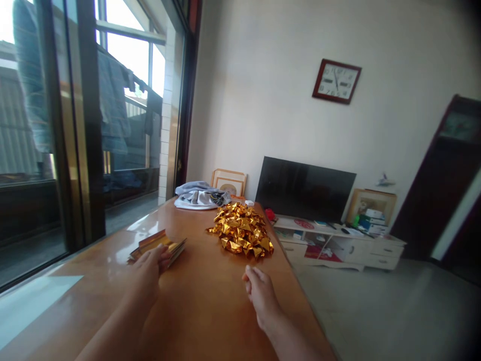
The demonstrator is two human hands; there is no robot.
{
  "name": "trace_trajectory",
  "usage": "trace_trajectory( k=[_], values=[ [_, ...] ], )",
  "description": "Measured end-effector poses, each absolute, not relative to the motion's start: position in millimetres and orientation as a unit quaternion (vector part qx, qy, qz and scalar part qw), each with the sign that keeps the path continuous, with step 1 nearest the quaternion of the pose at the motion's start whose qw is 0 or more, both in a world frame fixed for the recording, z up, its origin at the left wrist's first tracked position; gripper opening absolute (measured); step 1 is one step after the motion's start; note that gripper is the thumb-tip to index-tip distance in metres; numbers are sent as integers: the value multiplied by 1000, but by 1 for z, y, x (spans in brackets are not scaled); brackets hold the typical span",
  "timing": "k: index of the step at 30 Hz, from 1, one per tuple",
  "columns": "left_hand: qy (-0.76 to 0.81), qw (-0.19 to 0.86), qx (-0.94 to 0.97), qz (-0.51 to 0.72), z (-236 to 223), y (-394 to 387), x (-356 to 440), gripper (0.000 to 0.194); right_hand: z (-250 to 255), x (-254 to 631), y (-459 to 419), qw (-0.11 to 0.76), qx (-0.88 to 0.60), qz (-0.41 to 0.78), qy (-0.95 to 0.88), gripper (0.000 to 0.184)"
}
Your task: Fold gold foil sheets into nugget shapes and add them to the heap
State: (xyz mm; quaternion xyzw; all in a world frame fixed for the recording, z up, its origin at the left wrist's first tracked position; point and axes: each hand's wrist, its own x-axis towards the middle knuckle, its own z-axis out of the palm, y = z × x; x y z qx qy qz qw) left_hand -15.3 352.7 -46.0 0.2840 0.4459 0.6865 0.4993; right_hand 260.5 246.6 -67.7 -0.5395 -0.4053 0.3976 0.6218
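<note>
My left hand (152,259) reaches over a loose stack of gold foil paper sheets (156,240) on the left part of the wooden table, its fingers curled around the near edge. My right hand (259,288) hovers above the table near its right edge, fingers curled in, with nothing visible between them. Just beyond it lies a heap of folded gold foil paper ingots (242,228), shiny and piled on one another. My right hand is apart from this heap.
The brown table (203,311) runs away from me. Folded light clothes (199,194) lie at its far end beside a framed picture (230,181). On the right stand a TV (306,188) and a low white cabinet (376,258). A glass sliding door (82,125) is on the left.
</note>
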Motion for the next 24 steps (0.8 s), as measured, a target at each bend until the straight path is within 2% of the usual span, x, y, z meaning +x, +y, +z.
trace_trajectory(
  k=[8, 16, 24],
  values=[
    [472, 471, 166, 727, -20, 337, -34, 11, -73, 253, 238, 491, -565, 312, -585, 47],
    [485, 465, 184, 718, 16, 349, -45, 4, -76, 255, 238, 467, -555, 306, -616, 46],
    [545, 390, 338, 661, -5, 361, -36, 18, -75, 254, 236, 450, -558, 281, -638, 43]
  ],
)
